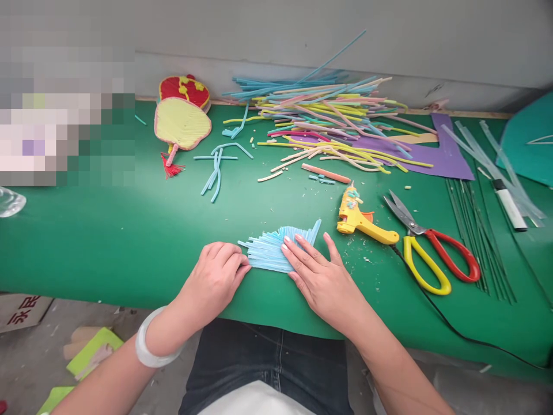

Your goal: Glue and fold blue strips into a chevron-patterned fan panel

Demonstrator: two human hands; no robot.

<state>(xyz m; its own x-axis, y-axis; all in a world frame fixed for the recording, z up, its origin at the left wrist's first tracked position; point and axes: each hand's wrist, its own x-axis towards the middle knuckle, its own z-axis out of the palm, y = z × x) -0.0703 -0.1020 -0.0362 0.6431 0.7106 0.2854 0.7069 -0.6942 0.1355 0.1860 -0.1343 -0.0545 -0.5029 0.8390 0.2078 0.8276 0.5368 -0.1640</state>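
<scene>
A light-blue fan-shaped piece of pipe cleaners (272, 253), its strips laid side by side, lies flat near the table's front edge. At its left end, my left hand (218, 274) has thumb and fingers pinched together on the lower corner. My right hand (317, 271) rests flat across the piece's right part, fingers stretched out and covering some of it. Just beyond the right hand lies a yellow glue gun (356, 219) with colored bits on its nozzle end. Scissors (415, 227) with one red and one yellow handle lie open farther right.
Loose pipe cleaners (328, 115) pile up at the back over purple sheet (451, 150). A yellow-green fan (183, 124) with red tassel lies back left. Blue offcuts (216, 167), a white marker (510, 204), green wires (479, 242) and the glue gun's black cord (436, 311) are also here.
</scene>
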